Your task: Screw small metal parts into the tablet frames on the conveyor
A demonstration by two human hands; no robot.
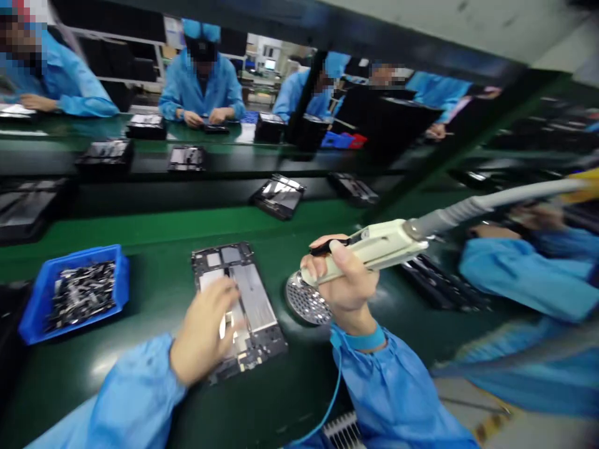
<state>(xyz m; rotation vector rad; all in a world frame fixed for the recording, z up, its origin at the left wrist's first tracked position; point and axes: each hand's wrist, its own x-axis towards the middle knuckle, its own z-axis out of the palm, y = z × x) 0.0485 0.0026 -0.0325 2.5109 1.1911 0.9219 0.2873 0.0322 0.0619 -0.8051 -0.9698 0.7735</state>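
My left hand (206, 330) rests on an open tablet-sized electronic device frame (255, 293), with its fingers over the silver panel. The frame lies on a green conveyor belt (154, 231), and my hand hides its lower middle. My right hand (344, 280) grips a cream handheld electric screwdriver (369, 252), which trails a grey hose-like cable. My fist hides its tip. Just beneath my right hand lies a round perforated metal tray (304, 299). A blue wrist strap (367, 340) circles my right wrist, and a blue cord runs down from it.
A blue bin (75, 293) of small black and silver parts stands left of my hands. Several similar devices lie on the belts beyond. Co-workers in blue smocks sit across the line, and a co-worker's blue sleeve (524, 268) reaches in at right.
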